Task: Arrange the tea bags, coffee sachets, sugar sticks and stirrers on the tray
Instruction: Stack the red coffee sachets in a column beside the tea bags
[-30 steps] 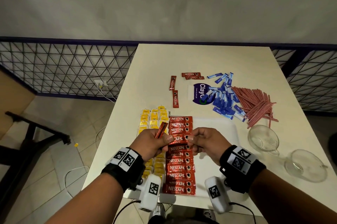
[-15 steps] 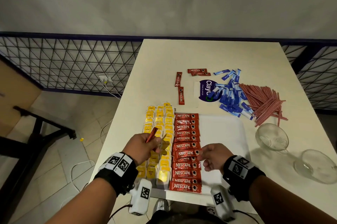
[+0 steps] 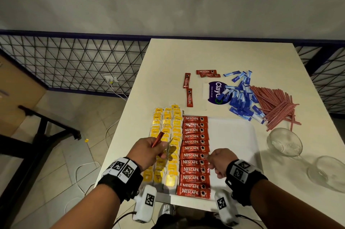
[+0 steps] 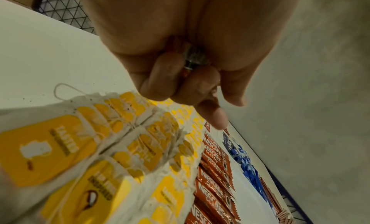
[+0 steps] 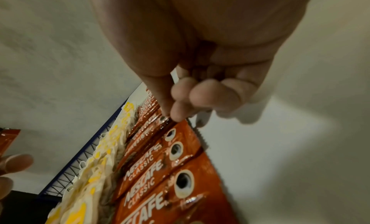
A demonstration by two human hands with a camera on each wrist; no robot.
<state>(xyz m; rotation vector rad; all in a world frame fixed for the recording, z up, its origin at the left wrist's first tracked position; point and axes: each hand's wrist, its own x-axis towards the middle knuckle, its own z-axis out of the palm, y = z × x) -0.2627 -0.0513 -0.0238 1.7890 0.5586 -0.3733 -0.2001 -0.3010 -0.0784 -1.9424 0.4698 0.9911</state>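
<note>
**Inspector:** Start nearest. What sits on the tray [image 3: 233, 135]?

**Assistant:** A column of red coffee sachets [image 3: 194, 156], each printed "NESCAFE CLASSIC" in white with a cup mark at the right end, lying flat and overlapping from the near edge to the far edge. To their left, three columns of tea bags [image 3: 168, 135], white paper with yellow tags. The right half of the white tray is bare.

**Inspector:** The hands?

**Assistant:** The left hand [image 3: 147, 151] hovers over the tea bags with its fingers curled round a spare sachet [image 3: 157, 139], which sticks up at a tilt. The right hand [image 3: 219, 161] has its fingers bent inward, thumb and forefinger tips at the right end of a mid-column sachet. Whether it pinches that sachet or only touches it, I cannot tell.

**Inspector:** Beyond the tray?

**Assistant:** On the table [image 3: 205, 55], four loose sachets [image 3: 189, 97], two end to end and two overlapping. Right of them, a purple-printed packet [image 3: 214, 91], partly under a heap of blue sugar sticks [image 3: 240, 98]. Red stirrers [image 3: 274, 105] are fanned against that heap. Two glass cups [image 3: 284, 142] stand right of the tray.
</note>
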